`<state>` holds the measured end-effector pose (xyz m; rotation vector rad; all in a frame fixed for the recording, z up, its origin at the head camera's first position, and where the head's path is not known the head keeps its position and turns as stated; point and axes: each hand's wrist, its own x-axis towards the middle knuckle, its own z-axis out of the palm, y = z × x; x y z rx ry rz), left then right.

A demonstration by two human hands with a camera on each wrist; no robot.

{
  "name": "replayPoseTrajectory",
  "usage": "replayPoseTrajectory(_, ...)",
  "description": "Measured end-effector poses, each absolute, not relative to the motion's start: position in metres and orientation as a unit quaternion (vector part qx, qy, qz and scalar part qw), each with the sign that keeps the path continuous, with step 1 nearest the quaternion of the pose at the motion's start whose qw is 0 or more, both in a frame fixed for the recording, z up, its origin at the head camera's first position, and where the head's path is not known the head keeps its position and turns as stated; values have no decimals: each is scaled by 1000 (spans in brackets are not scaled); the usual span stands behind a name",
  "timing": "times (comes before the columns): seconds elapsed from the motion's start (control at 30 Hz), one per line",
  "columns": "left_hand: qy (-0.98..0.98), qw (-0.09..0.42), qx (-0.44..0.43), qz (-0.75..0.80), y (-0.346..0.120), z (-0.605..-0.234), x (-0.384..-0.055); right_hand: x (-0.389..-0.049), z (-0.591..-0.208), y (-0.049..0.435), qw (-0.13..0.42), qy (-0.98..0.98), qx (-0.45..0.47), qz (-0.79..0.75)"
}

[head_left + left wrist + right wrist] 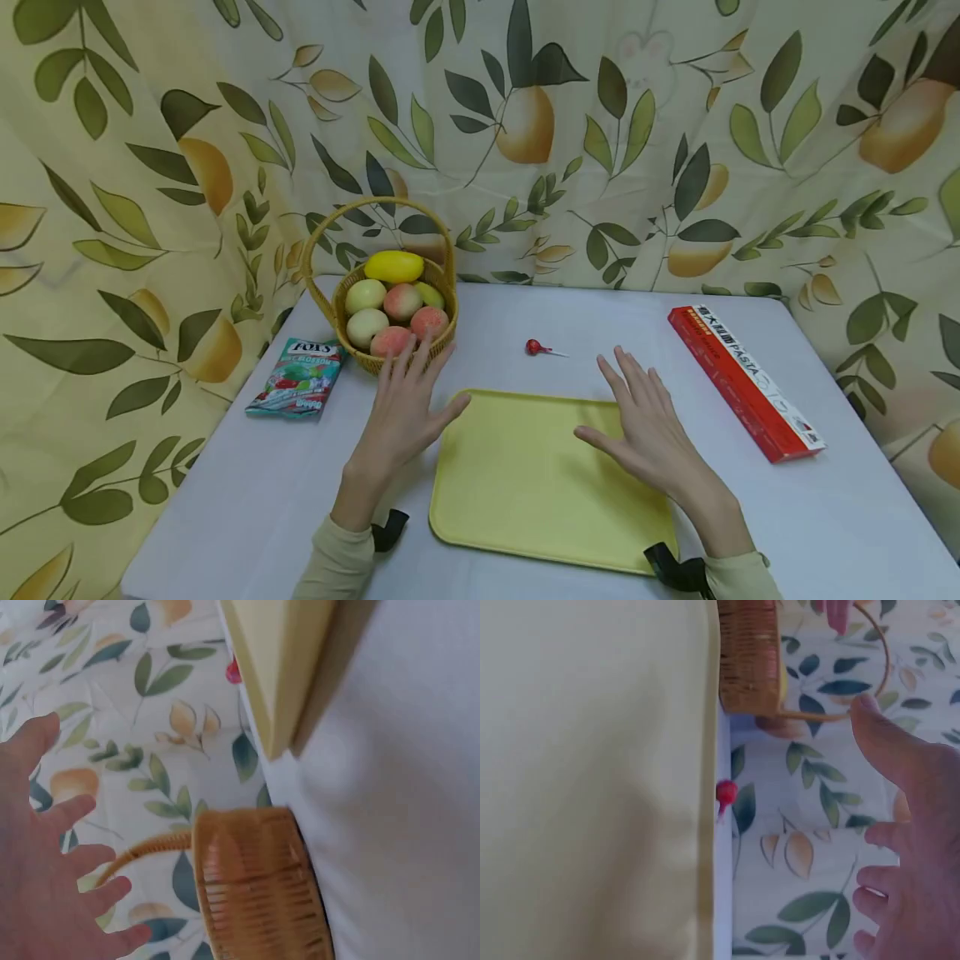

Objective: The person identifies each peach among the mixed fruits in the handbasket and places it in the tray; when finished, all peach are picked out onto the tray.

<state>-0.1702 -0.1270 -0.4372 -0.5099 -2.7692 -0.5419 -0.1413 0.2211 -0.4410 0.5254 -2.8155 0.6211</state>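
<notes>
Yellow, the tray [540, 483] is lying on the tabletop [232, 500] while the left grip [403, 408] and right grip [648, 423] are hovering wide and empty near its ends (probably just readying), a next move presumably calling for lowering.

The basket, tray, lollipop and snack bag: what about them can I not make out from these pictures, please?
Head: anything beneath the upper fruit in the basket, hidden by it.
Head: far right corner of the tray, covered by the right hand.
Head: small print on the snack bag, too small to read.
Left wrist: stick of the lollipop, apparently behind the tray.
</notes>
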Motion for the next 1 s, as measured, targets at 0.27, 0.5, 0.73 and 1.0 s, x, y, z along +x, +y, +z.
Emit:
replayPoseTrajectory(0.27, -970, 122, -117, -175, -170, -427, -177, -182, -425, 181, 75, -940, 267, 200)
replayPoseTrajectory(0.5, -973, 132, -62, -180, -214, -416, -193, -226, -412, 137, 65, -923, 337, 174)
replayPoseTrajectory(0.73, -956, 117, -19, -269, -257, -408, -216, -259, -413, 96, 33, -915, 362, 176)
replayPoseTrajectory(1.0, -914, 71, -6, -399, -274, -400, -239, -296, -418, 39, 10, -920, 359, 153)
